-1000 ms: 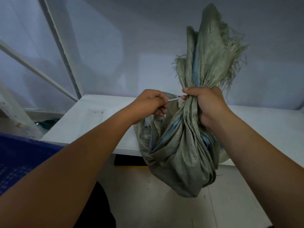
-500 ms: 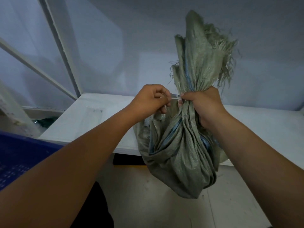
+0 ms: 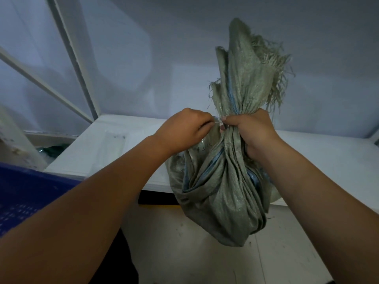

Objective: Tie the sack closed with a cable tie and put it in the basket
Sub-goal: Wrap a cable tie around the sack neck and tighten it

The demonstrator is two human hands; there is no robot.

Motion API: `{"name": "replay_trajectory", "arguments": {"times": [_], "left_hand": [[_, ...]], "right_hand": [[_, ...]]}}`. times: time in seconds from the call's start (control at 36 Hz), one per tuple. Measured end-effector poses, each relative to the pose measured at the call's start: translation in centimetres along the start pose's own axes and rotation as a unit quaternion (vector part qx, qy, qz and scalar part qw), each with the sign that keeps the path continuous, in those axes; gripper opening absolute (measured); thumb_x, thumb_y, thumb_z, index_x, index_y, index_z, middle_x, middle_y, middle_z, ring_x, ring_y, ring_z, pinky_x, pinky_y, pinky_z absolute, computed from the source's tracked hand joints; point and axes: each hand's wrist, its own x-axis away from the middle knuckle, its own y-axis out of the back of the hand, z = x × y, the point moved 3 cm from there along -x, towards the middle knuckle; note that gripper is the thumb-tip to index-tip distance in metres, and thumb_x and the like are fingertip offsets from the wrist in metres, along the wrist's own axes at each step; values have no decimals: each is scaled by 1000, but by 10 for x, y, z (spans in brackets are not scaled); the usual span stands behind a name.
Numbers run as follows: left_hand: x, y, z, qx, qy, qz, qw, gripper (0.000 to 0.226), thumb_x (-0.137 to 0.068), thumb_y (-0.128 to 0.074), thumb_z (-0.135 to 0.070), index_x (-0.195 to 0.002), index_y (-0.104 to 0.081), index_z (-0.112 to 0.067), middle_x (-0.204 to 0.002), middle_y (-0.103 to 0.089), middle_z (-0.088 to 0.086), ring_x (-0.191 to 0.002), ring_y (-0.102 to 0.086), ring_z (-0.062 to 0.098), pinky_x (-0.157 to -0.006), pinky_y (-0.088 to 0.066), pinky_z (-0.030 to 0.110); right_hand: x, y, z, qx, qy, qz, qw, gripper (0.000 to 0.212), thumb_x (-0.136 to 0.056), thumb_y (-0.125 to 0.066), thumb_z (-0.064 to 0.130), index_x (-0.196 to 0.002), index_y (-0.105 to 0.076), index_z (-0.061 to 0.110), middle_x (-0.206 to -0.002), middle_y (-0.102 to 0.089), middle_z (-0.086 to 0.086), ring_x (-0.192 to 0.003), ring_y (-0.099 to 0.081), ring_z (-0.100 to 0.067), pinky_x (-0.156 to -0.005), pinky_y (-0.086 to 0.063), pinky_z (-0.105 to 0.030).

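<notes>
Cinching the neck, by the look of it. The blue perforated plastic basket [image 3: 24, 197] is nearest, at 8 o'clock. The grey-green woven plastic sack [image 3: 221, 191] hangs in the air at 5 o'clock from centre, its bottom clear of the floor [image 3: 205, 259], in front of the white surface [image 3: 328, 156]. The right hand [image 3: 254, 132] at 3 o'clock is fisted round the gathered neck and carries the weight. The left hand [image 3: 184, 130] at centre pinches the tail of the thin pale cable tie [image 3: 217, 121], just beside the right thumb. The tie loop is hidden by fingers, so can't tell if it's locked. Sack looks soft, limp and lightly loaded, and the weave is probably slick. I'd grip the bunched neck below the tie, not the frayed top at 1 o'clock, which would slip.
</notes>
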Motion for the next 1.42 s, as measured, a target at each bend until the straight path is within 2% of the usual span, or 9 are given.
{"name": "replay_trajectory", "arguments": {"times": [0.17, 0.28, 0.44, 0.53, 0.83, 0.92, 1.03, 1.31, 1.42], "left_hand": [[-2, -5, 2, 63, 58, -5, 996, 22, -99, -54, -23, -96, -71, -11, -70, -57, -11, -60, -48, 1, -64, -54, 39], [-2, -9, 2, 153, 153, -17, 976, 17, -97, -57, -30, -91, -71, -22, -69, -60, -19, -62, -57, 0, -72, -58, 39], [0, -10, -1, 370, 263, -54, 889, 15, -97, -65, -13, -94, -76, -3, -70, -74, 3, -52, -68, 21, -60, -59, 32], [0, -10, -3, 402, 273, -54, 872, 16, -95, -69, -11, -96, -75, 4, -78, -76, 12, -56, -70, 23, -59, -58, 28], [0, -9, -7, 400, 268, -17, 876, 14, -91, -62, 4, -96, -75, 3, -81, -76, 13, -66, -73, 26, -74, -65, 40], [1, -10, -4, 325, 247, 18, 913, 22, -82, -64, -10, -99, -79, -8, -78, -78, 3, -70, -77, 21, -80, -64, 45], [2, -10, -6, 292, 250, 36, 922, 37, -70, -61, -24, -101, -80, -14, -78, -79, 0, -71, -78, 14, -82, -63, 43], [3, -6, -7, 215, 203, 34, 955, 24, -76, -61, -30, -91, -79, -25, -73, -77, -7, -64, -73, 3, -76, -63, 40], [2, -5, -9, 176, 184, 24, 967, 32, -76, -57, -38, -91, -79, -20, -72, -74, -4, -67, -71, 11, -72, -62, 42]], "right_hand": [[-3, -1, -1, 7, 22, -10, 1000, 56, -61, -82, 8, -114, -68, -2, -99, -76, -17, -85, -76, -33, -79, -63, -53], [-3, -2, 0, 9, 39, -21, 999, 58, -61, -82, 10, -116, -67, 0, -102, -76, -14, -88, -75, -31, -82, -63, -51], [-5, -3, -2, 15, 40, -24, 999, 56, -58, -84, 14, -110, -70, -2, -98, -76, -15, -88, -75, -33, -84, -62, -55], [-5, -4, -2, 23, 42, -31, 998, 57, -57, -84, 17, -109, -69, 0, -100, -76, -14, -89, -75, -33, -86, -61, -54], [1, -4, 3, 24, 39, -27, 999, 38, -70, -82, 1, -104, -66, -3, -93, -75, -19, -80, -75, -34, -75, -63, -56], [1, -2, 2, 28, 33, -35, 998, 37, -70, -83, 2, -103, -65, 0, -94, -74, -18, -78, -75, -33, -73, -63, -55], [-1, -1, 0, 31, 29, -35, 998, 36, -71, -82, 3, -103, -67, -1, -94, -75, -19, -79, -76, -34, -74, -63, -57], [2, -3, 2, 39, 6, -23, 999, 36, -74, -81, -1, -108, -68, -2, -96, -75, -18, -81, -75, -34, -76, -63, -56], [3, -4, 2, 45, 3, -20, 999, 36, -75, -80, -1, -109, -68, -2, -97, -75, -18, -81, -75, -33, -77, -63, -54]]}}
